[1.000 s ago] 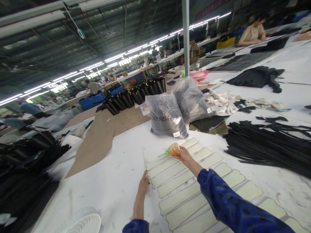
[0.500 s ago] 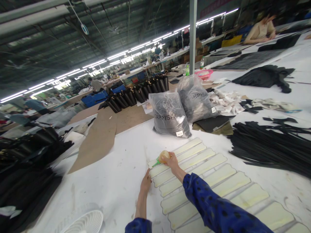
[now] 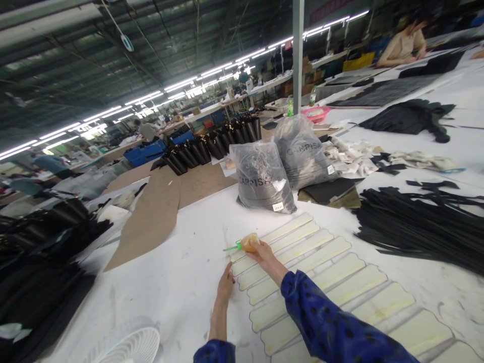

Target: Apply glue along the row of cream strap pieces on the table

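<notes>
My right hand (image 3: 263, 254) is wrapped round a glue bottle (image 3: 249, 242), a soft yellowish squeeze bottle with a thin green nozzle (image 3: 232, 247) pointing left. The nozzle tip lies just past the left end of the farthest strips. Below it, my left hand (image 3: 227, 282) rests at the left ends of the strips, its index finger stretched out and touching an edge; its other fingers are partly hidden. Pale cream strips (image 3: 335, 274) with wavy dark-edged ends lie side by side in an overlapping row, with yellowish wet-looking streaks on several.
Two clear plastic bags (image 3: 264, 176) of dark goods stand beyond the strips. Black straps (image 3: 412, 227) are heaped at right. A white fan grille (image 3: 132, 345) is at the near left, black material (image 3: 41, 302) beyond it. A person (image 3: 404, 45) sits at far right.
My right hand has moved slightly left with the bottle, and the nozzle has swung from slanting down over the strip to nearly level, past its end. My left hand stays about where it was.
</notes>
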Available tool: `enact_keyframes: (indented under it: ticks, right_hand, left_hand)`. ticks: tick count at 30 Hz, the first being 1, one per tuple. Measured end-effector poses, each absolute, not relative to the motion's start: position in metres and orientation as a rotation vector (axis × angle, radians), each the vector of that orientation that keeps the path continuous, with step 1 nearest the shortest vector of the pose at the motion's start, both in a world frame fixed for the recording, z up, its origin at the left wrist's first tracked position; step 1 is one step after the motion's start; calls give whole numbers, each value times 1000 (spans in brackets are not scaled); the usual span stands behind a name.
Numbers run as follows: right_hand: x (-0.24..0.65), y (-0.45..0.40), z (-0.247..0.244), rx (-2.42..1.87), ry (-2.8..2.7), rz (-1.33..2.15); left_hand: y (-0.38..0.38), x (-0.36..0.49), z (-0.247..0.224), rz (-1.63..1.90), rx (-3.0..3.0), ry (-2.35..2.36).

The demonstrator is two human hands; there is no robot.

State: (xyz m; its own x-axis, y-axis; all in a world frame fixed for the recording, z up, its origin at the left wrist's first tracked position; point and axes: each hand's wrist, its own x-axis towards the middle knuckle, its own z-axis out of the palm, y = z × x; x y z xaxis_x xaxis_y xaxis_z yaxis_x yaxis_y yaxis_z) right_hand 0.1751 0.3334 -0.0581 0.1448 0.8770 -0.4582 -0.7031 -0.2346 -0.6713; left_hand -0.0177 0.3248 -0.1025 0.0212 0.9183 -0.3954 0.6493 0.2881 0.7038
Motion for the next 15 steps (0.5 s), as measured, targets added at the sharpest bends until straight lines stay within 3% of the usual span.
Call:
enact_keyframes:
  ticks: [9, 15]
  right_hand:
    - [247, 251, 4, -736, -1, 1668]
    - [302, 146, 7, -780, -24, 1697]
  left_hand:
    - [316, -12, -89, 464, 1426, 1726]
    - [308, -5, -77, 504, 1597, 1884]
